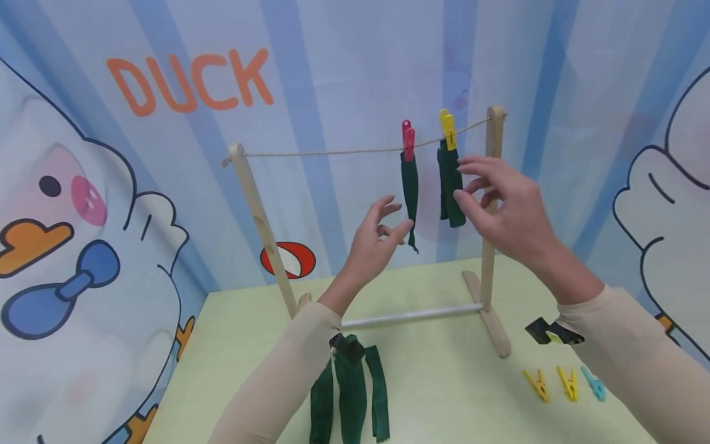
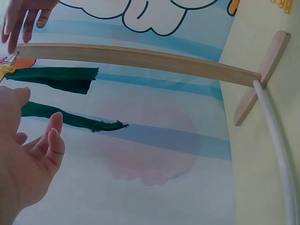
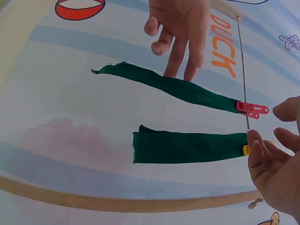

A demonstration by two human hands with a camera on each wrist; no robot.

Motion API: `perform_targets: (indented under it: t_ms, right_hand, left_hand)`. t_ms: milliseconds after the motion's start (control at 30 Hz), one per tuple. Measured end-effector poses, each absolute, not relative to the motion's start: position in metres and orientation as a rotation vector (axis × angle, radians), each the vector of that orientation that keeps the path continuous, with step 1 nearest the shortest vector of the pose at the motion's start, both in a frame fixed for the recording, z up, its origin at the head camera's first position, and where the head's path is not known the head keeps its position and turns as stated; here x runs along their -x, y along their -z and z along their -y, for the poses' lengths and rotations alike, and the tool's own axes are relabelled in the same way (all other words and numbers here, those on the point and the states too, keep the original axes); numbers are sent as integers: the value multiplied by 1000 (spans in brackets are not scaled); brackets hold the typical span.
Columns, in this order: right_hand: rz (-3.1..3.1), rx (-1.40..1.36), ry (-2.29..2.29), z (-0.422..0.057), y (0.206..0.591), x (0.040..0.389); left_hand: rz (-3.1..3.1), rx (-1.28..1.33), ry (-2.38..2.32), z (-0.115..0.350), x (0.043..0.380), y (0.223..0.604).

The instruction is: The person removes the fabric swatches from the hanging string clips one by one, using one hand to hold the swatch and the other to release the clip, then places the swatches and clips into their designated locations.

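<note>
Cream long sleeves (image 1: 627, 345) and black wrist devices (image 1: 349, 349) (the right one flecked yellow-green)

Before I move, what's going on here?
A narrow green strip hangs from the string by a red clip, a wider strip by a yellow clip. The person's left hand is at the narrow one, the right hand beside the wider; neither appears to grip anything. More green strips and three clips lie on the table.
</note>
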State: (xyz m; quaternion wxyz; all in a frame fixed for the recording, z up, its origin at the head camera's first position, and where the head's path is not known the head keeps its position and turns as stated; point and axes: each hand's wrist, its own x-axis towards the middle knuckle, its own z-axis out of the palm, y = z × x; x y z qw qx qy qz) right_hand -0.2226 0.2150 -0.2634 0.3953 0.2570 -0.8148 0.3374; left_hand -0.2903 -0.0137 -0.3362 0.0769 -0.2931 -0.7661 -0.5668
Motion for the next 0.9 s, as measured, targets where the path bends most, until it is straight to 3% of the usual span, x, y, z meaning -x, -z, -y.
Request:
perform_targets:
  t_ms: [900]
  right_hand:
    - [2078, -808, -833, -189, 229, 251]
  left_hand:
    - [2209, 801, 1917, -13, 303, 325]
